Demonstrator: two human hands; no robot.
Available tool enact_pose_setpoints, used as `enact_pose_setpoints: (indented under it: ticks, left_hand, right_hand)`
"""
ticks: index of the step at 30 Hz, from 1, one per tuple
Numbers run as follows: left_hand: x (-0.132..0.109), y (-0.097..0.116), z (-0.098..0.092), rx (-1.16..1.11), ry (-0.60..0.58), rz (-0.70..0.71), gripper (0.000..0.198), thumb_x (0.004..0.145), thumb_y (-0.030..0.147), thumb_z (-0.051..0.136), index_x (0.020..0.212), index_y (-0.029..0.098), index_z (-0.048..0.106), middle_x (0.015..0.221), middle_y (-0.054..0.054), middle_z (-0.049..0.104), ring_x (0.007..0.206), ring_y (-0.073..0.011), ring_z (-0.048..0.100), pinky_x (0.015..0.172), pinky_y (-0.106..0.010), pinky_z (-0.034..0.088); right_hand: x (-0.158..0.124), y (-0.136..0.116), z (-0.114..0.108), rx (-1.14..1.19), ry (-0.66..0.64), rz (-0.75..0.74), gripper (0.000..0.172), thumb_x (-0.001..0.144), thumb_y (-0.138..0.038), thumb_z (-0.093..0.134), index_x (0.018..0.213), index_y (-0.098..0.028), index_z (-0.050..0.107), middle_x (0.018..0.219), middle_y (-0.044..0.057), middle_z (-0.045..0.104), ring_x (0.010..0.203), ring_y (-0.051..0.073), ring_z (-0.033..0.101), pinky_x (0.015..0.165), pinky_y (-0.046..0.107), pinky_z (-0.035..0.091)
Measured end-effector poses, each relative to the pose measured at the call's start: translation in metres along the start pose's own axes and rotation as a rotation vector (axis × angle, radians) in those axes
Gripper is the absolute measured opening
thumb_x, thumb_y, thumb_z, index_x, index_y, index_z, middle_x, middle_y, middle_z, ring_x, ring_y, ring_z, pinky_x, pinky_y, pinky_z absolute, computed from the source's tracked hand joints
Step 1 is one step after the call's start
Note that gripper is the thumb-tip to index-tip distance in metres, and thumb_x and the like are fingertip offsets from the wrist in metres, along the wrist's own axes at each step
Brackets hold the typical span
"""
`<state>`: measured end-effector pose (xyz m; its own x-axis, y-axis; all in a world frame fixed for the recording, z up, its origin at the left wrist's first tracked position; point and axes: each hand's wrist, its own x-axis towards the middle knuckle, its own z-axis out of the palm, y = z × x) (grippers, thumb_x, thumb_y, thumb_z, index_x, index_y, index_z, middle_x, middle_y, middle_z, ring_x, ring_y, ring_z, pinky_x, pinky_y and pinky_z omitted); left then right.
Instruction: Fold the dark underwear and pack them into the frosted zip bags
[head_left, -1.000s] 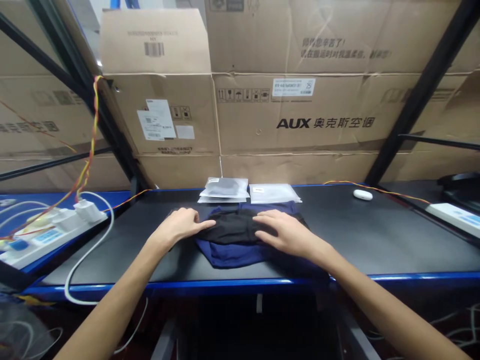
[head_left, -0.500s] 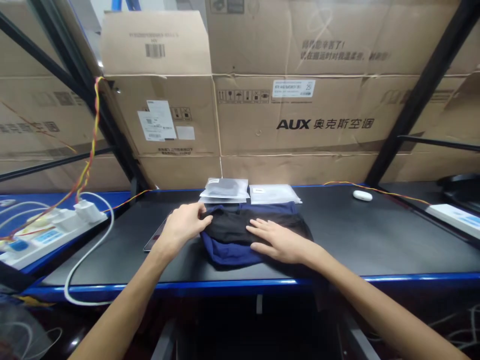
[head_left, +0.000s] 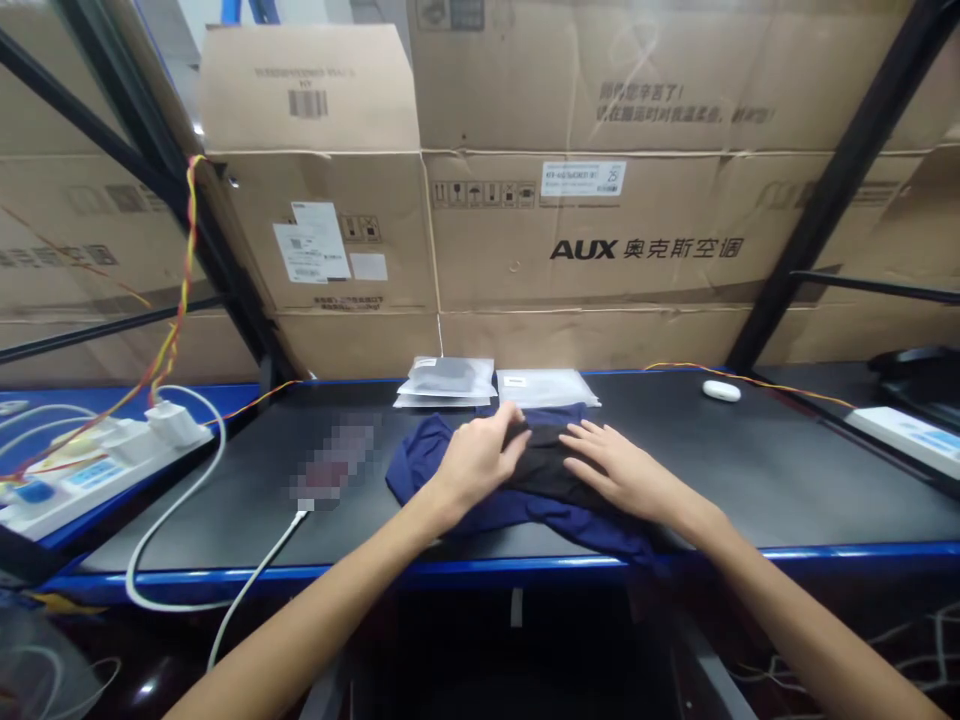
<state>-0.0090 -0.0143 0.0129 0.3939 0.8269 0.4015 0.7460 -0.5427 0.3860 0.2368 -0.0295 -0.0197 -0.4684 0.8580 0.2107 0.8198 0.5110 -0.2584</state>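
Note:
A black piece of cloth (head_left: 544, 462) lies on top of a navy blue garment (head_left: 417, 458) at the middle of the table; I cannot tell whether the two are joined. My left hand (head_left: 478, 455) pinches the left edge of the black cloth between thumb and fingers, its forearm reaching over the navy fabric. Flat on the right part of the black cloth rests my right hand (head_left: 624, 468), fingers spread. Navy fabric shows to the left, along the front and behind, wrinkled, with one corner reaching the front edge of the table.
Behind the cloth lie clear plastic packets (head_left: 450, 378) and another packet (head_left: 544, 387). A plugged-in phone, blurred out, lies left with a white cable (head_left: 259, 580). Power strips (head_left: 105, 465) flank the table (head_left: 750, 470). A white case (head_left: 721, 391) sits right. Cardboard (head_left: 600, 320) stands behind.
My left hand has moved right, drawing the black cloth's left edge rightward and uncovering navy fabric. My right hand has shifted slightly right. The phone is now in fuller view.

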Motion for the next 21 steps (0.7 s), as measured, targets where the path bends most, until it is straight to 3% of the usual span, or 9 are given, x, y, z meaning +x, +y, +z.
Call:
enact_pose_setpoints:
  ticks: [2, 5, 7, 10, 13, 17, 21]
  left_hand:
    - [-0.003, 0.004, 0.016, 0.051, -0.126, 0.101, 0.017, 0.095, 0.031, 0.052, 0.111, 0.023, 0.055, 0.102, -0.005, 0.071, 0.095, -0.0235, 0.069, 0.083, -0.032, 0.051]
    - [-0.007, 0.004, 0.026, 0.122, -0.24, 0.267, 0.014, 0.094, 0.028, 0.055, 0.105, 0.02, 0.057, 0.103, -0.008, 0.07, 0.101, -0.0241, 0.066, 0.099, -0.038, 0.046]
    - [-0.01, 0.003, 0.024, 0.11, -0.257, 0.327, 0.019, 0.094, 0.033, 0.056, 0.105, 0.018, 0.059, 0.106, -0.009, 0.069, 0.107, -0.0249, 0.063, 0.107, -0.041, 0.04]
    - [-0.013, 0.001, 0.011, 0.005, -0.258, 0.339, 0.028, 0.095, 0.043, 0.055, 0.11, 0.02, 0.06, 0.119, -0.008, 0.066, 0.113, -0.0244, 0.06, 0.105, -0.038, 0.042]
    - [-0.014, -0.006, -0.007, -0.055, -0.17, 0.234, 0.028, 0.098, 0.044, 0.048, 0.11, 0.023, 0.062, 0.12, -0.005, 0.066, 0.108, -0.0214, 0.062, 0.097, -0.032, 0.047]
    - [-0.018, -0.027, -0.026, 0.169, 0.045, -0.056, 0.039, 0.093, 0.056, 0.048, 0.095, 0.02, 0.063, 0.097, -0.008, 0.069, 0.095, -0.0254, 0.063, 0.086, -0.036, 0.048]
    - [-0.026, -0.042, -0.028, 0.347, -0.109, -0.246, 0.061, 0.086, 0.075, 0.04, 0.067, 0.02, 0.058, 0.081, -0.011, 0.066, 0.085, -0.0296, 0.064, 0.075, -0.037, 0.047]
  right_hand:
    - [-0.001, 0.008, 0.006, -0.025, -0.003, 0.026, 0.058, 0.101, -0.051, 0.036, 0.144, -0.015, 0.05, 0.153, 0.015, 0.04, 0.146, 0.032, 0.027, 0.119, 0.057, 0.024]
    - [-0.004, 0.015, 0.013, -0.002, -0.023, 0.024, 0.059, 0.101, -0.052, 0.034, 0.145, -0.015, 0.048, 0.154, 0.013, 0.041, 0.147, 0.028, 0.025, 0.119, 0.051, 0.026]
    - [-0.005, 0.016, 0.013, 0.035, -0.029, 0.017, 0.06, 0.101, -0.053, 0.034, 0.145, -0.016, 0.048, 0.154, 0.012, 0.04, 0.148, 0.027, 0.024, 0.12, 0.049, 0.026]
    - [-0.008, 0.016, 0.009, 0.104, -0.053, 0.015, 0.061, 0.1, -0.056, 0.037, 0.146, -0.018, 0.048, 0.156, 0.01, 0.037, 0.149, 0.026, 0.02, 0.121, 0.049, 0.024]
    - [-0.013, 0.018, 0.003, 0.151, -0.044, 0.023, 0.061, 0.097, -0.058, 0.042, 0.146, -0.023, 0.047, 0.159, 0.008, 0.032, 0.149, 0.028, 0.017, 0.121, 0.051, 0.022]
    - [-0.019, 0.02, 0.001, 0.125, -0.022, 0.049, 0.064, 0.095, -0.06, 0.046, 0.148, -0.024, 0.045, 0.16, 0.009, 0.027, 0.149, 0.03, 0.015, 0.12, 0.055, 0.02]
    - [-0.021, 0.02, 0.003, 0.102, -0.036, 0.055, 0.064, 0.095, -0.061, 0.045, 0.147, -0.023, 0.047, 0.16, 0.01, 0.027, 0.149, 0.032, 0.015, 0.119, 0.056, 0.021]
